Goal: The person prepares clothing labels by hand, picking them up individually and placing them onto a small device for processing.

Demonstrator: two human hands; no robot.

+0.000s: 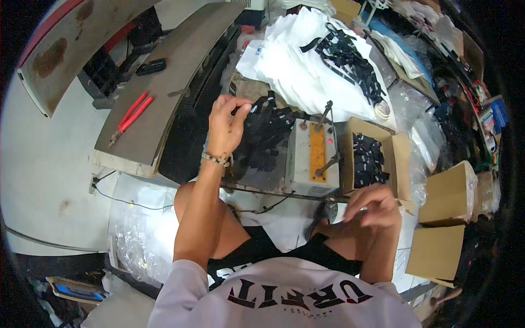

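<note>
My left hand is over the left edge of a loose pile of short black strips on the workbench. Thumb and fingertips close on one black strip there, mostly hidden by the fingers. My right hand, slightly blurred, hangs just in front of an open cardboard box; its fingers are bent and apart with nothing visible in them. Many small black pieces fill that box. Between pile and box stands a small grey machine with an orange top plate, metal arms and a lit red lamp.
Red-handled pliers and a black object lie on a brown board at left. Behind the pile, white sheets carry a heap of black straps. More cardboard boxes stand at right. A cable hangs below the bench edge.
</note>
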